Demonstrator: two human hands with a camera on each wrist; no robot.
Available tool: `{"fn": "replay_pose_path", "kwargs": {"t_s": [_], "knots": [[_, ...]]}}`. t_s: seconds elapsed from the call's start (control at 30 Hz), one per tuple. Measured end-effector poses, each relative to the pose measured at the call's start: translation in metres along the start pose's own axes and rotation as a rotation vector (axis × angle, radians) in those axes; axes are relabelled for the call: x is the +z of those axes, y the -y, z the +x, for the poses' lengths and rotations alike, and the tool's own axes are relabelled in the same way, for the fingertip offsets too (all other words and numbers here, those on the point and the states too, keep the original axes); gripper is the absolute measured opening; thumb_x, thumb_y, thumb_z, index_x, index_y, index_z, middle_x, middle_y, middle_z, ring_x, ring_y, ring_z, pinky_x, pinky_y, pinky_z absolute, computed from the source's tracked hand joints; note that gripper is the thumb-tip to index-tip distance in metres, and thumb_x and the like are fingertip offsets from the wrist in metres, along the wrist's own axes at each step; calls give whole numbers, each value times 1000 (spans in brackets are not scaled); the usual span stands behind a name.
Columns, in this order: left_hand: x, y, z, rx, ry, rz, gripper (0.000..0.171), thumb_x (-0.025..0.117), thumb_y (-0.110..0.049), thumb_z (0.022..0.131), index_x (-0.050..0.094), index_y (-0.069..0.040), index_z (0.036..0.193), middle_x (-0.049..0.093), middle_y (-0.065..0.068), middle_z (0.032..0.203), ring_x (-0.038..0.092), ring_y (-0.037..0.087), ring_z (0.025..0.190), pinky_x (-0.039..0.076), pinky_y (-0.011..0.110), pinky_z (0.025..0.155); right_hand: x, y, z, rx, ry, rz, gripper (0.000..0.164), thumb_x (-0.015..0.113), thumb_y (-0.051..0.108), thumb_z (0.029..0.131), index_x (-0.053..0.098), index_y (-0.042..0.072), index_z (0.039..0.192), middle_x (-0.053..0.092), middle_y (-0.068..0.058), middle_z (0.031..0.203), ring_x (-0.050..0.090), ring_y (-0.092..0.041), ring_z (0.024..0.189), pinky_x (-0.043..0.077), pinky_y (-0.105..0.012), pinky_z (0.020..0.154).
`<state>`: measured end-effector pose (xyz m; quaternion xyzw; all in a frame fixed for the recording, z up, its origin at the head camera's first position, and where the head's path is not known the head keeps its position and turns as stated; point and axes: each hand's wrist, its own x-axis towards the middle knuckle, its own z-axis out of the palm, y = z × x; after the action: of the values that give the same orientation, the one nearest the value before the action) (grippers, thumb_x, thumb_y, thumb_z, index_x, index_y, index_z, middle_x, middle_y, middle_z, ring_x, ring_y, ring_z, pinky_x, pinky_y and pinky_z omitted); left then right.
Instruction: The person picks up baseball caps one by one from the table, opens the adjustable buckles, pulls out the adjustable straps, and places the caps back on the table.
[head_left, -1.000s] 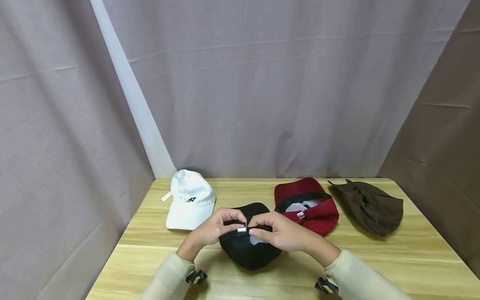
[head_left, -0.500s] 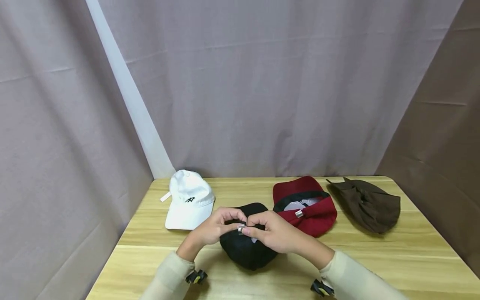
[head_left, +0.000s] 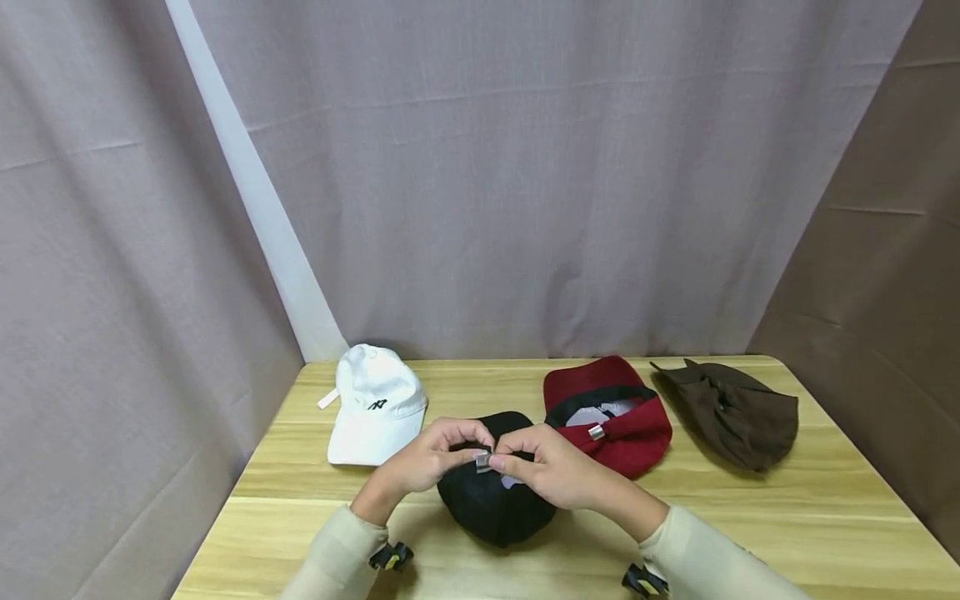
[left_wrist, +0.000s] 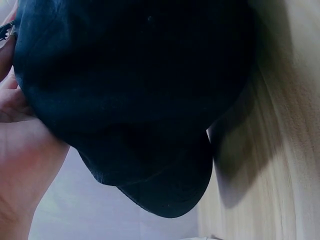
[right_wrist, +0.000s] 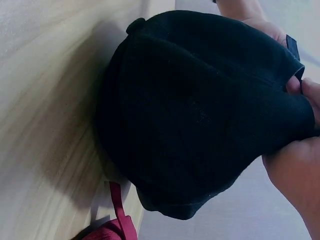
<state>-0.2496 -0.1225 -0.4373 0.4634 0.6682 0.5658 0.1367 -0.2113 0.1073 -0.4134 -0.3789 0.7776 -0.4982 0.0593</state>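
Between my two hands is a black cap, its crown low over the table and its brim pointing away from me. My left hand pinches the cap's back strap beside a silver buckle. From the other side my right hand pinches the strap close to that buckle, thumb and forefinger nearly meeting the left ones. In the left wrist view the black cap covers most of the left fingers. The right wrist view has the cap with the strap end sticking up by the fingers.
A white cap stands at the back left of the wooden table. Right behind my right hand lies a red cap, opening up, with its own silver buckle. A folded dark brown hat lies farther right. Grey curtains enclose the table.
My right hand has shifted slightly left, its thumb now closer to the buckle, which has tilted. My left hand keeps its pinch on the strap. The other hats have stayed put.
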Motion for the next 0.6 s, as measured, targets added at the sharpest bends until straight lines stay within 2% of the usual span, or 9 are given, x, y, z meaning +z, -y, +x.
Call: {"fn": "replay_pose_path", "kwargs": {"t_s": [0.4, 0.6], "knots": [[-3, 1, -3, -17, -26, 15, 13, 52, -2, 98, 62, 6, 101, 63, 25, 98, 61, 4, 96, 50, 25, 92, -2, -5, 4, 37, 83, 14, 24, 58, 28, 101, 66, 14, 83, 56, -12, 71, 48, -2, 72, 45, -22, 64], [-6, 2, -6, -20, -30, 21, 12, 53, -2, 98, 62, 6, 100, 64, 26, 97, 61, 4, 96, 50, 25, 92, 0, -5, 7, 46, 94, 5, 25, 57, 29, 101, 66, 13, 84, 56, -12, 72, 48, -3, 73, 45, -22, 65]]}}
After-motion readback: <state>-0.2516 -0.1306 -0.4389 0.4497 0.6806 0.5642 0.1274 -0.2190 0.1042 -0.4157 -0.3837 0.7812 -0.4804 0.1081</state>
